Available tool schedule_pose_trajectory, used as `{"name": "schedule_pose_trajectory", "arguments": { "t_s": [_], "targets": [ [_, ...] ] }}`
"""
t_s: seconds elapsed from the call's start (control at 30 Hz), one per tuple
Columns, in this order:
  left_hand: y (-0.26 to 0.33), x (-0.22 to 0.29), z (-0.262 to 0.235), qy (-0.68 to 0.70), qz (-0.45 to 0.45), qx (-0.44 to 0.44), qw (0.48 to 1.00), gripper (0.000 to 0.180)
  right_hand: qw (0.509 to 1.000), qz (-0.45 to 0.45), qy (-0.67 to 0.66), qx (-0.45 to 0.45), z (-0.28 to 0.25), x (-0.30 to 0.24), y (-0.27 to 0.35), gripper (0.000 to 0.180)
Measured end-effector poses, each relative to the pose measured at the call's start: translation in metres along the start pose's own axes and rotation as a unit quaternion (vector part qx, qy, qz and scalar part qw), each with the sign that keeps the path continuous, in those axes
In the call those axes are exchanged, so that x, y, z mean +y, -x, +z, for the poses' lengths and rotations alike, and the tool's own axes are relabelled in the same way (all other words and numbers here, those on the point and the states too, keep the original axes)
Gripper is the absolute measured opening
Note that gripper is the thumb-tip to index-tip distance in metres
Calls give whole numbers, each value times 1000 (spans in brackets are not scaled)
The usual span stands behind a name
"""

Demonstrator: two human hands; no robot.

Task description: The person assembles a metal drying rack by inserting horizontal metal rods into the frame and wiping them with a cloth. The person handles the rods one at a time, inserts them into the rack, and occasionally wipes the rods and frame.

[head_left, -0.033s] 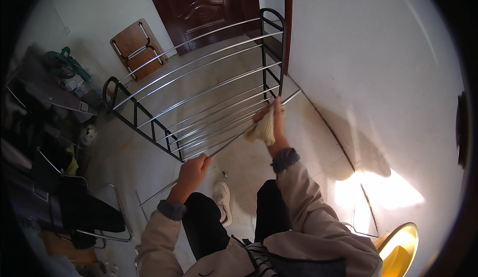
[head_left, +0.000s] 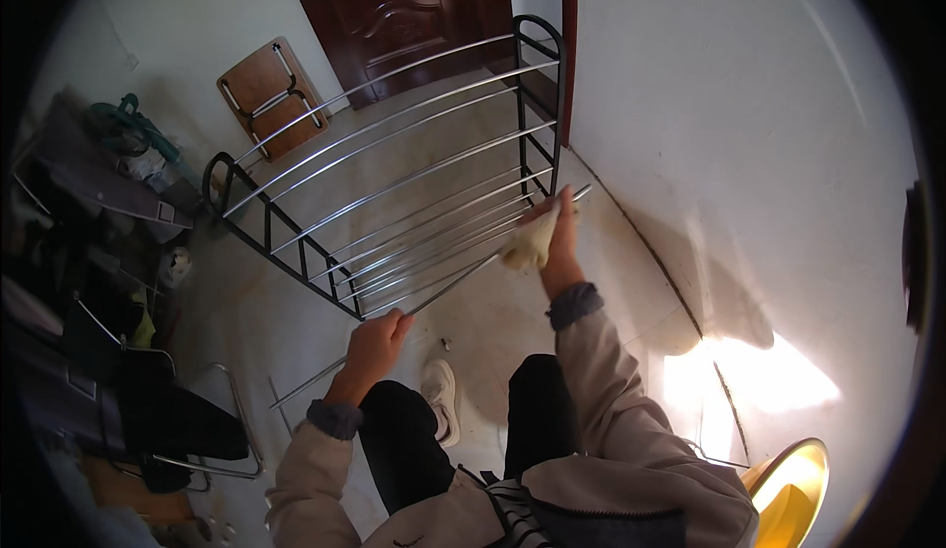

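Observation:
My left hand [head_left: 372, 353] is closed around a thin silver metal rod [head_left: 455, 282], which slants from lower left to upper right in front of me. Farther up the rod, my right hand [head_left: 564, 242] grips a pale cream cloth [head_left: 529, 244] wrapped against it. The rod's far tip shows just past the right hand. Beyond both hands stands a rack with black end frames [head_left: 561, 80] and several silver crossbars. The rod passes close to the rack's near edge; whether they touch I cannot tell.
A dark red door [head_left: 394, 16] is behind the rack, with a folded wooden table [head_left: 273, 100] leaning on the wall. Clutter and a dark chair [head_left: 187, 405] fill the left side. A white wall [head_left: 729, 134] rises at right, above a yellow basin [head_left: 803, 479].
My right hand and the cloth have slid along the rod toward its far end. The rod and my left hand have shifted slightly to the left.

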State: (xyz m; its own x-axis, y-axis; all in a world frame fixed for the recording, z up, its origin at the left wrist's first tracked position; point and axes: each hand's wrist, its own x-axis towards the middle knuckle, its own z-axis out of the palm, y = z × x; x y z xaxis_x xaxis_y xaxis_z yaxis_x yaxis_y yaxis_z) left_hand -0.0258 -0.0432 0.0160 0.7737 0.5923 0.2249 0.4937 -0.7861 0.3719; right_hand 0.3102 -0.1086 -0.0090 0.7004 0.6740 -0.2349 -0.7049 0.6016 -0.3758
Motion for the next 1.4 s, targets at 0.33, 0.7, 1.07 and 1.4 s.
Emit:
{"name": "schedule_pose_trajectory", "arguments": {
  "t_s": [0.33,0.7,1.07,1.4],
  "targets": [
    [-16,11,16,112,3,-9,994,30,992,119,-22,-35,0,31,22,43],
    [-11,6,15,123,11,-43,991,28,998,4,22,56,1,3,22,44],
    [-89,57,-37,477,30,105,872,42,699,-243,622,-254,51,26,63,32],
    [-54,7,-97,669,-88,424,604,28,393,-181,858,-278,-73,-20,27,36]
  ]
}}
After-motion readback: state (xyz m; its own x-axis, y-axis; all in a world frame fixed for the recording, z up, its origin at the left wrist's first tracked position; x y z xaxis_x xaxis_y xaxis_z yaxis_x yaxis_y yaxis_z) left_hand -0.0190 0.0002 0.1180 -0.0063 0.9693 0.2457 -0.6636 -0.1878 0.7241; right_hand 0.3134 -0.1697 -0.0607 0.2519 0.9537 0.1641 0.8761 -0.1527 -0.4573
